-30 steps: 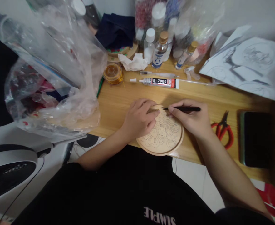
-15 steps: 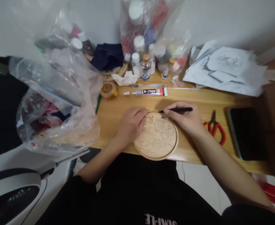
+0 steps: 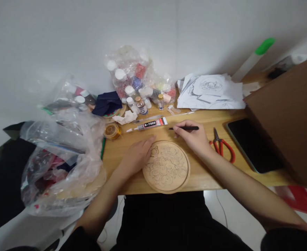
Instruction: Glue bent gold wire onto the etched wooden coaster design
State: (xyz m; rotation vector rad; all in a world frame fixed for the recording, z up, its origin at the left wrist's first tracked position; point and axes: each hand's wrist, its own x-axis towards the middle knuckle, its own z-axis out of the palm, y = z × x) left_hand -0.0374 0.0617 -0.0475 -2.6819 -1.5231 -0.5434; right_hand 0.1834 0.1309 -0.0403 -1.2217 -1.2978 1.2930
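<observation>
Wood table (image 3: 204,176) runs under your L hand (image 3: 137,155) + R hand (image 3: 195,139). Lg clear plastic bag (image 3: 75,125) sits L of your L hand, cardboard box (image 3: 291,129) well R of your R. Round flower-drawn board (image 3: 166,167) lies btwn your hands, a bit nearer you. L hand's loosely open, palm down at its L edge; can't tell what's under the palm. Phone (image 3: 255,146) is R of your R hand, past red-handled pliers (image 3: 217,139) by that wrist. B-7000 tube (image 3: 150,124) + wire spool (image 3: 112,131) lie beyond your L. R hand pinches a slim black pointed tool (image 3: 191,128), tip past the board's far edge.
</observation>
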